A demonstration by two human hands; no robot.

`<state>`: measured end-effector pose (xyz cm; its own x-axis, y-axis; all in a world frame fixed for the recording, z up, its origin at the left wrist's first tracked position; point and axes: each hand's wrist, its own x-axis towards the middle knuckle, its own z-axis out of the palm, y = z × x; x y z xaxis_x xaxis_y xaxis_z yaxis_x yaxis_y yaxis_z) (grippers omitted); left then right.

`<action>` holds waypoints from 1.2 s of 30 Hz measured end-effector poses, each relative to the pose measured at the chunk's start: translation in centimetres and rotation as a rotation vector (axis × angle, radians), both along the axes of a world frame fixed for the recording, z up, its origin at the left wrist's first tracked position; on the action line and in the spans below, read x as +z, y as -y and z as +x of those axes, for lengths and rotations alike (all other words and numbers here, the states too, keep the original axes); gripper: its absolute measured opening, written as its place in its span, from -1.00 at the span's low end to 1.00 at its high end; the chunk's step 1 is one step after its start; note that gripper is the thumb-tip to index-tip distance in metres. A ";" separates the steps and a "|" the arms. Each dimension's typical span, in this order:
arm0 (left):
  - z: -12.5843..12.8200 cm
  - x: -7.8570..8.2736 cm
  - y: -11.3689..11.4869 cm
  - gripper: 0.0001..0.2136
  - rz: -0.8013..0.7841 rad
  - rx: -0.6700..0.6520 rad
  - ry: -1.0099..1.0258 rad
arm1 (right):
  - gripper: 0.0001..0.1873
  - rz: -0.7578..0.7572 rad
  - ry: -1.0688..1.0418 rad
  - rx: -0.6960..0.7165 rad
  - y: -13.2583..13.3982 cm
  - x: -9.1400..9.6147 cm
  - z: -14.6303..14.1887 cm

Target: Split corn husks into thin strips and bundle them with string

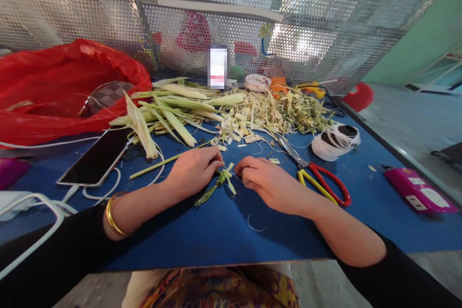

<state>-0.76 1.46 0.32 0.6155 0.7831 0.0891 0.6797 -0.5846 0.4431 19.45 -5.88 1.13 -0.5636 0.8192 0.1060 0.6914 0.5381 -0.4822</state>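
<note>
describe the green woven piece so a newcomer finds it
On the blue tabletop, look between the left hand and the right hand. The green woven piece there has pale strips at one end. Its knotted body and frayed tail set it apart from the loose leaves behind.

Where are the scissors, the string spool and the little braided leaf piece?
Scissors point(299, 159): head view, blades near the pivot.
String spool point(332, 143): head view, wound white string.
Braided leaf piece point(221, 179): head view, green braid.
</note>
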 end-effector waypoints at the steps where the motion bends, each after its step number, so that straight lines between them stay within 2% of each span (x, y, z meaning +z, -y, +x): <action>1: 0.0 -0.1 0.0 -0.85 0.034 0.005 -0.021 | -0.79 0.012 0.011 0.001 0.0 0.0 0.1; 4: -0.1 -0.3 0.0 -0.86 0.100 0.015 -0.054 | -0.80 0.011 -0.046 -0.029 0.0 0.1 0.1; 6: -0.1 -0.5 -0.1 -0.85 0.107 0.007 -0.063 | -0.82 -0.032 -0.195 -0.042 0.0 0.1 0.0; 10: 0.0 -0.5 0.0 -0.85 0.113 -0.009 -0.079 | -0.85 -0.310 -0.553 0.000 -0.3 -0.7 -0.6; 12: 0.1 -0.2 0.0 -0.85 0.111 -0.011 -0.080 | -0.86 -0.432 -0.656 -0.027 -0.6 -1.4 -0.7; 13: 0.1 -0.1 0.0 -0.85 0.105 -0.017 -0.076 | -0.86 -0.444 -0.676 -0.058 -0.7 -1.7 -0.7; 16: 0.0 0.5 -0.2 -0.84 0.075 -0.068 -0.008 | -0.84 -0.344 -0.611 -0.157 -1.1 -2.2 -0.5; 19: 0.1 0.8 -0.4 -0.82 -0.023 -0.186 0.178 | -0.84 -0.252 -0.500 -0.179 -1.2 -2.3 -0.3; 22: 0.2 0.7 -0.4 -0.78 -0.225 -0.287 0.365 | -0.84 -0.216 -0.446 -0.168 -1.2 -2.2 -0.3; 25: 0.3 0.4 -0.3 -0.76 -0.511 -0.318 0.468 | -0.86 -0.187 -0.413 -0.160 -1.3 -2.3 -0.4; 27: 0.4 0.3 -0.3 -0.78 -0.633 -0.312 0.482 | -0.86 -0.168 -0.396 -0.158 -1.3 -2.2 -0.5; 36: 0.7 -0.1 -0.3 -0.77 -0.663 -0.192 0.443 | -0.87 -0.118 -0.305 -0.163 -0.9 -2.2 -0.6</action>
